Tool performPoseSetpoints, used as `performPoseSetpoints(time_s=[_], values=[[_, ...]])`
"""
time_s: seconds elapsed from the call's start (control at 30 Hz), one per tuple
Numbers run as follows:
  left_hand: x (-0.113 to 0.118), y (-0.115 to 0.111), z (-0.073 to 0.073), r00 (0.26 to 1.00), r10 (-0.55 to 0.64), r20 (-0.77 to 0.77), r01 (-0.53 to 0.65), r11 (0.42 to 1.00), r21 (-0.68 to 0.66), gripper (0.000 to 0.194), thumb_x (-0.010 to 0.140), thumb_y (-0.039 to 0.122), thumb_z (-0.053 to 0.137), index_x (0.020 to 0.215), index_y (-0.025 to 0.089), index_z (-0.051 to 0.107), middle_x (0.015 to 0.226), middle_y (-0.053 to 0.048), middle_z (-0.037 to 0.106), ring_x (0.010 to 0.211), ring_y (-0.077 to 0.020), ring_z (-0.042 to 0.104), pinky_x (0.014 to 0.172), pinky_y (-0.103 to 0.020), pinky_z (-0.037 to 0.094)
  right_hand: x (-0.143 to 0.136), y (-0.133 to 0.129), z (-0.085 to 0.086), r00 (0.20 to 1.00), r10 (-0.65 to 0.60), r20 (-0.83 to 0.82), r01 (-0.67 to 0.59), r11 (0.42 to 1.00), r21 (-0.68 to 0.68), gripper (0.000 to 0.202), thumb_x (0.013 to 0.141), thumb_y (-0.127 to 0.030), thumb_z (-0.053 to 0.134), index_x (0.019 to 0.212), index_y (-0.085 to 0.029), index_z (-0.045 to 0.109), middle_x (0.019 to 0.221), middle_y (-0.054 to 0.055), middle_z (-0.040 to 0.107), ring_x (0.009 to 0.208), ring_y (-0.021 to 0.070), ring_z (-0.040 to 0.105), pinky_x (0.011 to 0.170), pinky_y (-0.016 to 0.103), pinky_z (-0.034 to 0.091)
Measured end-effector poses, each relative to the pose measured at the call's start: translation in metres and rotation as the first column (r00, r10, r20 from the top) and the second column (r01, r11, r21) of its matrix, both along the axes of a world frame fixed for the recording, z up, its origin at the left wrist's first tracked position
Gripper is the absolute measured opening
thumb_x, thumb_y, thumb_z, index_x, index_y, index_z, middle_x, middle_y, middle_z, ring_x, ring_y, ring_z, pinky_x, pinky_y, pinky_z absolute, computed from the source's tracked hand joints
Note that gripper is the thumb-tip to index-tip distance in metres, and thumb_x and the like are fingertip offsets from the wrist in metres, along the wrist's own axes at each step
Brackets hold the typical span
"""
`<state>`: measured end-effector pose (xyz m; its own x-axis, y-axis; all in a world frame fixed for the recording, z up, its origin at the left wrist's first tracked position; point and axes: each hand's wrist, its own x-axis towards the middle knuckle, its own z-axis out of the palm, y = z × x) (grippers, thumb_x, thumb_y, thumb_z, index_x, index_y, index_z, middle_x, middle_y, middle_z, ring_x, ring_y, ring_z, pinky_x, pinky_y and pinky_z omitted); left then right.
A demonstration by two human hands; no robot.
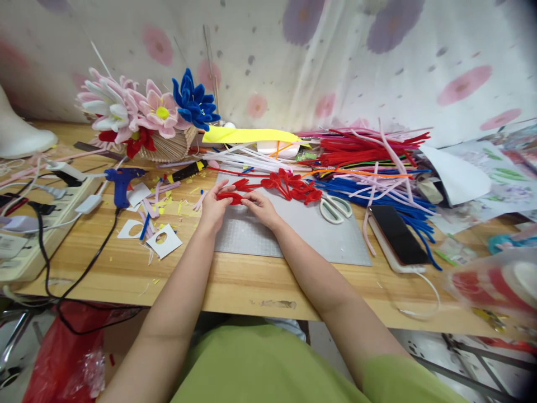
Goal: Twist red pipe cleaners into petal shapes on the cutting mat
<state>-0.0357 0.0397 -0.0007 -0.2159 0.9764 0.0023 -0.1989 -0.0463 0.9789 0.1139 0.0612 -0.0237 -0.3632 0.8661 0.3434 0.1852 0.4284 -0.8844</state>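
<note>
The mat point(251, 238) allows passage in front; red petals point(287, 183) obstruct behind.

A white curtain sheet printed with pink and purple flowers point(272, 73) is hanging directly behind the rear edge of the pale wooden tabletop point(247, 285). Vertical folds are creasing the sheet, and soft light is brightening them. Wood grain is running lengthwise; a worn patch point(277, 304) is marking the front edge. Below, dark metal bars point(489, 370) are crossing above a pale floor point(413, 341).
</note>
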Motion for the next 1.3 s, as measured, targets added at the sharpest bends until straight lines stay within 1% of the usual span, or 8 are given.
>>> performPoseSetpoints(time_s=[0.1,0.4,0.47,0.6,0.73,0.93,1.1,1.3], values=[[-0.0007,-0.0015,0.0025,0.991,-0.03,0.128,0.036,0.998,-0.044,0.059,0.052,0.002,0.059,0.11,0.016,0.057,0.099,-0.006,0.066,0.082,-0.0152,0.066,0.08,-0.031,0.05,-0.0012,-0.0007,0.0012,1.0,-0.002,-0.006,0.002,1.0,-0.017,0.019,0.081,-0.035,0.057,0.078,-0.019,0.066,0.08,0.002,0.064,0.077,0.0146,0.053,0.078,0.03,0.04],[0.0053,-0.002,0.003,0.995,0.013,0.102,-0.016,1.0,0.024,0.057,0.05,0.0,0.058,0.104,0.018,0.06,0.109,-0.008,0.062,0.102,-0.0209,0.062,0.085,-0.032,0.049,-0.0001,0.0012,0.0001,0.999,-0.026,-0.031,0.024,0.999,-0.047,0.022,0.08,-0.04,0.057,0.078,-0.019,0.065,0.083,0.002,0.065,0.081,0.0151,0.054,0.078,0.029,0.041],[0.0048,-0.0019,0.0049,0.986,0.01,0.169,-0.011,1.0,0.003,0.053,0.052,0.001,0.06,0.102,0.018,0.059,0.107,-0.007,0.063,0.1,-0.0197,0.063,0.085,-0.032,0.049,0.0003,0.0014,-0.0003,0.999,-0.027,-0.04,0.025,0.998,-0.049,0.023,0.08,-0.041,0.056,0.078,-0.019,0.064,0.082,0.002,0.064,0.081,0.0152,0.054,0.078,0.029,0.042],[0.0029,-0.0017,0.007,0.957,0.037,0.286,-0.006,0.994,-0.109,0.034,0.061,0.014,0.067,0.094,0.016,0.057,0.089,-0.005,0.065,0.08,-0.0154,0.066,0.079,-0.034,0.051,0.0007,0.0013,-0.0014,0.999,-0.036,-0.04,0.034,0.999,-0.032,0.024,0.08,-0.042,0.056,0.079,-0.019,0.065,0.082,0.002,0.064,0.083,0.0159,0.054,0.08,0.03,0.041],[0.0041,-0.0026,0.0028,0.977,-0.012,0.215,0.041,0.99,-0.132,0.037,0.054,0.018,0.078,0.084,0.013,0.058,0.072,-0.001,0.064,0.068,-0.013,0.063,0.07,-0.03,0.051,0.002,0.0012,-0.0025,1.0,-0.021,0.002,0.021,1.0,0.007,0.023,0.08,-0.041,0.058,0.079,-0.02,0.066,0.082,0.003,0.065,0.084,0.0163,0.055,0.083,0.031,0.04],[0.0054,-0.0045,-0.0008,0.998,-0.004,0.058,0.013,0.986,-0.168,0.046,0.047,0.017,0.079,0.089,0.013,0.063,0.064,0.002,0.061,0.056,-0.0098,0.056,0.053,-0.022,0.045,0.0032,0.0021,-0.0045,0.997,0.023,0.076,-0.024,1.0,0.015,0.02,0.078,-0.038,0.061,0.083,-0.02,0.069,0.086,0.003,0.067,0.087,0.0163,0.056,0.083,0.031,0.04],[0.005,-0.0048,0.0031,0.996,0.017,0.09,-0.004,0.989,-0.147,0.037,0.052,0.026,0.078,0.085,0.013,0.064,0.074,-0.002,0.065,0.065,-0.0135,0.06,0.057,-0.026,0.049,0.0031,0.0027,-0.0053,1.0,-0.015,0.027,0.016,0.999,-0.035,0.024,0.077,-0.042,0.06,0.081,-0.019,0.067,0.085,0.004,0.066,0.084,0.016,0.055,0.077,0.029,0.042],[-0.0017,-0.0015,0.0026,0.987,0.132,0.096,-0.121,0.987,-0.108,0.029,0.061,0.032,0.074,0.082,0.015,0.064,0.081,-0.005,0.067,0.072,-0.015,0.063,0.061,-0.027,0.051,0.0048,0.0,0.0016,1.0,0.004,-0.03,-0.007,0.995,-0.099,0.03,0.075,-0.047,0.059,0.077,-0.018,0.064,0.082,0.003,0.063,0.081,0.0152,0.055,0.074,0.028,0.042]])
